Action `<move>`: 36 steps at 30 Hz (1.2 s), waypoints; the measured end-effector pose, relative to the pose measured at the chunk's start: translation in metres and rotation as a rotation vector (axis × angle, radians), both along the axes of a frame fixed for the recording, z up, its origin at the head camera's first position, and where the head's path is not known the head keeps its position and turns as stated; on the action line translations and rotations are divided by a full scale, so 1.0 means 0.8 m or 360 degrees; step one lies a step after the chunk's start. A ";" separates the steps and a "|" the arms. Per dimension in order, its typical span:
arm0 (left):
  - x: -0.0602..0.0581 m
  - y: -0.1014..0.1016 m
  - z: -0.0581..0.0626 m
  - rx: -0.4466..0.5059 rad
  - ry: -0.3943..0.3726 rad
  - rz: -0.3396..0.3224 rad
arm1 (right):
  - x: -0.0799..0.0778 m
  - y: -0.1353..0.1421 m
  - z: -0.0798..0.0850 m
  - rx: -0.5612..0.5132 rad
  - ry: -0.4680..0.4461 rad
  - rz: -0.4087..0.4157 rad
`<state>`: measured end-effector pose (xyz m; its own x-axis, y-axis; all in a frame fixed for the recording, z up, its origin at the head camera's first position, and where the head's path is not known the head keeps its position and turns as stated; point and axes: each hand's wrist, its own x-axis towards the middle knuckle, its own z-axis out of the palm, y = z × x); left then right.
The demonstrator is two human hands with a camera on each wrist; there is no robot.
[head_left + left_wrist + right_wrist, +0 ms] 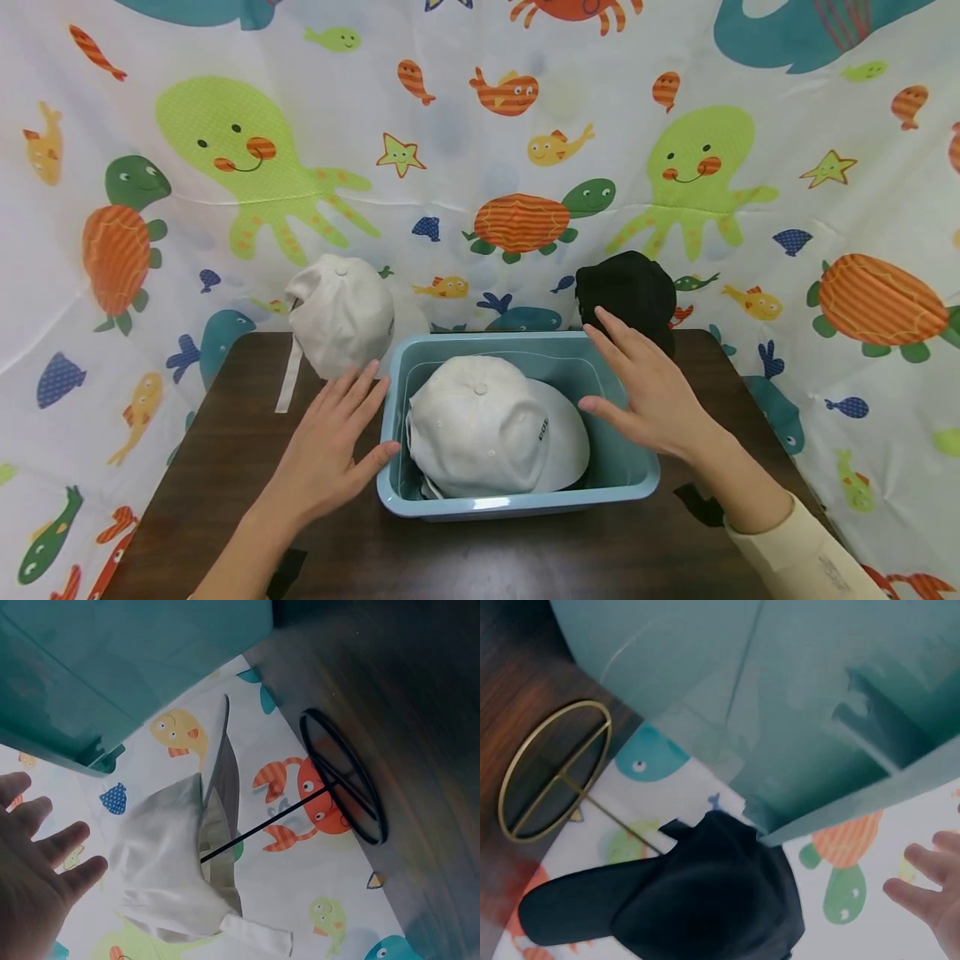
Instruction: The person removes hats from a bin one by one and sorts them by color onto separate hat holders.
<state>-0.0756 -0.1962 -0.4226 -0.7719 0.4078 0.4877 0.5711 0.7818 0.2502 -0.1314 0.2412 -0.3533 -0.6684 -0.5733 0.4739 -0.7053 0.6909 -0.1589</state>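
A blue plastic bin (517, 502) stands on the table with a white cap (472, 425) inside, its brim to the right. My left hand (330, 442) hovers at the bin's left side, fingers spread and holding nothing. Above the bin's right side is my right hand (652, 392), its fingers extended and thumb apart, also holding nothing. Behind the left hand, another white cap (161, 862) hangs on a black wire stand (341, 780). Near the right hand's fingertips, a black cap (712, 892) sits on a gold-coloured wire stand (555, 772) behind the bin.
The dark wooden table (480, 554) ends at a white curtain (450, 183) printed with sea animals. A white strap (289, 379) dangles from the left cap. Dark bands show under both wrists.
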 end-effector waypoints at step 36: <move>-0.001 0.009 -0.027 0.0315 -0.0331 -0.0074 | -0.012 -0.087 -0.015 0.0121 -0.0506 0.0372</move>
